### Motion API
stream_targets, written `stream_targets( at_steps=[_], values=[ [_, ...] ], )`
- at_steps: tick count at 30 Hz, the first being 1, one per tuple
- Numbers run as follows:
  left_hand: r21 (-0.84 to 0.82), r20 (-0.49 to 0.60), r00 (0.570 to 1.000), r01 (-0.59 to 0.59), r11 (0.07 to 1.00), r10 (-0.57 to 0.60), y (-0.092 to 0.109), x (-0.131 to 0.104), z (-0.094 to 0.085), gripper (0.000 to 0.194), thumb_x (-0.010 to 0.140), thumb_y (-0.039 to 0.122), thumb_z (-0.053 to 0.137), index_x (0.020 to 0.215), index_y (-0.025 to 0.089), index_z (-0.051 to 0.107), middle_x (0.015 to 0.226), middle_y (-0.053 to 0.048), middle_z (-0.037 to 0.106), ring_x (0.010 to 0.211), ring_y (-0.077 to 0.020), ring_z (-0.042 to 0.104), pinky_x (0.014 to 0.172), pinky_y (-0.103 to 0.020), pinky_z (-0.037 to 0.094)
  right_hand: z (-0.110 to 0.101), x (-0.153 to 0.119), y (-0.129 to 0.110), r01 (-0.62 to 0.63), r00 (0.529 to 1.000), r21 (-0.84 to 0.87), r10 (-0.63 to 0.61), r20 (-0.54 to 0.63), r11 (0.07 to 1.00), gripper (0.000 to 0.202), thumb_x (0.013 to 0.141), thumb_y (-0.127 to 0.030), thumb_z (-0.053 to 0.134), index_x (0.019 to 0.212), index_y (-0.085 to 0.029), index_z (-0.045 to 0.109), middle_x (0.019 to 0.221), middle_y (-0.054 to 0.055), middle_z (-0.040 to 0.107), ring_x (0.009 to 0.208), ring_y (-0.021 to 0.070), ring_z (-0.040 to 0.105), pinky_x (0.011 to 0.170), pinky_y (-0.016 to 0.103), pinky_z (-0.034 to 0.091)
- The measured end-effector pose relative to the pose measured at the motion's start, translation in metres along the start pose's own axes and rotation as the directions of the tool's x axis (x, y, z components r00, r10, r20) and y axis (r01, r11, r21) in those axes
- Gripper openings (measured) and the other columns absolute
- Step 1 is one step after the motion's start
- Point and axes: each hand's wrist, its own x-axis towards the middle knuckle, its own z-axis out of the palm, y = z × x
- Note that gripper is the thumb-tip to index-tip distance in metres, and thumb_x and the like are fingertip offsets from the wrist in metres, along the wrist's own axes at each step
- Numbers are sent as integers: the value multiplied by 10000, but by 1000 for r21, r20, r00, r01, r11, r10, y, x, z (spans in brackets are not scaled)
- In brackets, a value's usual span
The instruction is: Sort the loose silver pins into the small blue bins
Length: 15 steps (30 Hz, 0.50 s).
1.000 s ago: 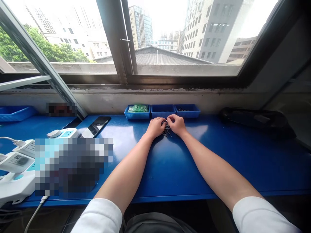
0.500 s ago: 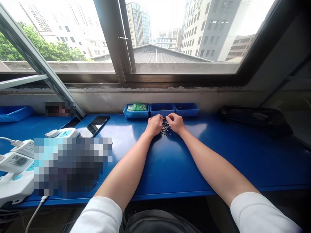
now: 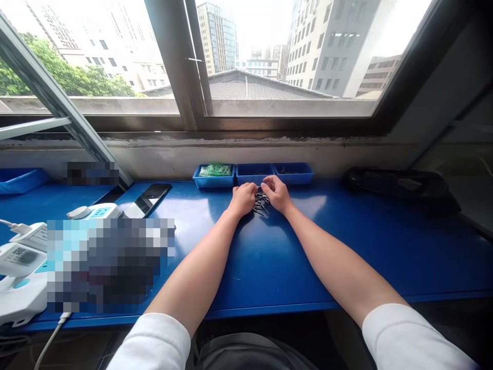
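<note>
Fingers beside slim dark pieces; charger label unreadable.

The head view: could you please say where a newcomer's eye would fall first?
Likely the left hand and right hand, close together at a pile of thin dark pieces on the blue table. Beyond them, three blue bins stand in a row, a green packet in the leftmost. The window spans most of the top.

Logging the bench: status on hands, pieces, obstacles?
Left hand, right hand close together, grip unclear. Thin dark pieces loosely piled between. Three blue bins just behind.
</note>
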Motion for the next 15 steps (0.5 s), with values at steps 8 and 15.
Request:
stream_targets(
  at_steps=[8, 15],
  values=[
    [4, -14, 999, 29, 1000, -29, 1, -1, -1, 313, 945, 308, 290, 972, 235, 593, 1047, -44, 654, 1026, -204, 571, 912, -379, 354, -6, -2, -1, 55, 996, 117, -63, 62, 992, 312, 795, -460, 536, 870, -180, 650, 850, 27, 666, 751, 154, 573, 689, 271, 455],
    [62, -125, 972, 209, 976, -200, 1, 1, -5, 337, 925, 299, 317, 1174, 189, 517, 1179, -100, 622, 1123, -240, 540, 956, -390, 353, -4, 4, 9, 53, 988, -67, -61, -139, 996, 375, 792, -446, 552, 1062, -205, 651, 1024, 57, 668, 925, 212, 559, 857, 359, 456]
  ],
)
